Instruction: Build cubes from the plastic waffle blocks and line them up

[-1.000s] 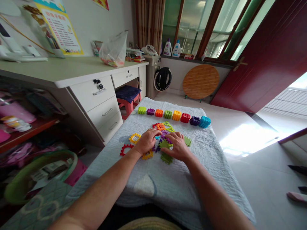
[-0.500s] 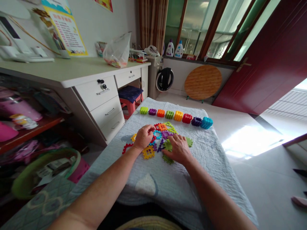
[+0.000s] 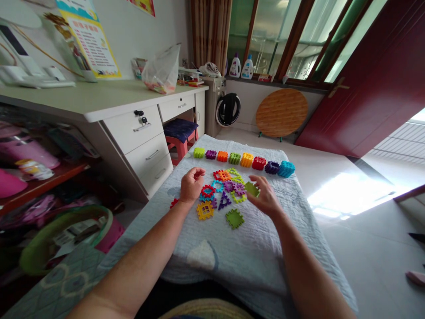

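My right hand (image 3: 265, 197) has its thumb and fingers around the edges of a green square tile (image 3: 252, 189) with toothed edges. My left hand (image 3: 192, 184) is curled, left of the loose pieces; anything inside its fingers is hidden. Between the hands lie flat interlocking plastic pieces: an orange window square (image 3: 224, 176), a red ring-shaped piece (image 3: 208, 191), a light-blue one (image 3: 218, 186), purple pieces (image 3: 229, 186) and a dark purple triangle (image 3: 224, 201). Nearer me are a yellow window square (image 3: 205, 210) and another green square tile (image 3: 235, 218).
A row of several coloured toothed blocks (image 3: 246, 160) stands along the far part of the cloth-covered table (image 3: 265, 261). To the left is a desk (image 3: 109, 97) with drawers, and a stool (image 3: 181, 133). A green-rimmed basket (image 3: 106, 217) stands at lower left.
My right hand has lifted off the pieces and shifted right, uncovering the near green square and the dark purple triangle. My left hand has drawn back to the left, still curled.
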`<act>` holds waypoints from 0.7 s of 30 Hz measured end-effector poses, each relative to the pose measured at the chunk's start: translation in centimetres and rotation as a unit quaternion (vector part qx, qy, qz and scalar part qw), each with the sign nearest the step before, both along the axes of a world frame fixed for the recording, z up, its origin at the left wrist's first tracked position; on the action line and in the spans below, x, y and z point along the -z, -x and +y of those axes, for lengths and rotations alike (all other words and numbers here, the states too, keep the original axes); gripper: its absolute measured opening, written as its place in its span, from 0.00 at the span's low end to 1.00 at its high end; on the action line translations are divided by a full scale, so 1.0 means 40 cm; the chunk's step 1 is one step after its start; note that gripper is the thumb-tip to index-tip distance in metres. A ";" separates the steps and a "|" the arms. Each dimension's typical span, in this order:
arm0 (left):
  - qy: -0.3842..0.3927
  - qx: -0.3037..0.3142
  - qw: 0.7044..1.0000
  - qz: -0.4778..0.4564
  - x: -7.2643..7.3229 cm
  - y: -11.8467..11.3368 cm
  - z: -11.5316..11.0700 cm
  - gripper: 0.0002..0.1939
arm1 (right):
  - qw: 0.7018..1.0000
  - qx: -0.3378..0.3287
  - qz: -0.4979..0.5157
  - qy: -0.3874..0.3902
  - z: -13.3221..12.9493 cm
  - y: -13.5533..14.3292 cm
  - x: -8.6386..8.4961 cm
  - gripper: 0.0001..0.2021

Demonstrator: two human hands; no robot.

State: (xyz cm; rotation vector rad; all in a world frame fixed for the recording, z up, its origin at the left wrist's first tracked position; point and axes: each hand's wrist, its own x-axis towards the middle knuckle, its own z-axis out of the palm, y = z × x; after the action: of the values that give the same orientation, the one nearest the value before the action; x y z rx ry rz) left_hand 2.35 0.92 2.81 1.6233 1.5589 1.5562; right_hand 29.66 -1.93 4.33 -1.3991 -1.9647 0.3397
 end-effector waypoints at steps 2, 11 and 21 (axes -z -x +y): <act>0.002 -0.002 1.000 -0.014 0.003 -0.002 0.003 0.11 | 0.998 0.041 0.047 0.020 0.025 -0.070 0.005 0.26; 0.009 0.003 1.000 -0.026 -0.001 -0.006 0.001 0.11 | 0.995 -0.008 -0.075 0.071 0.036 -0.130 0.040 0.31; 0.009 0.013 1.000 -0.027 0.005 -0.008 0.001 0.11 | 0.983 -0.008 -0.158 0.089 0.041 -0.113 0.060 0.32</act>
State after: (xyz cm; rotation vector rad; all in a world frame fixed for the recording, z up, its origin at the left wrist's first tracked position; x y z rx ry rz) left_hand 2.65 0.96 2.63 1.5733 1.5146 1.5554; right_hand 34.20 -0.30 1.92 -1.6338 -2.2489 0.3228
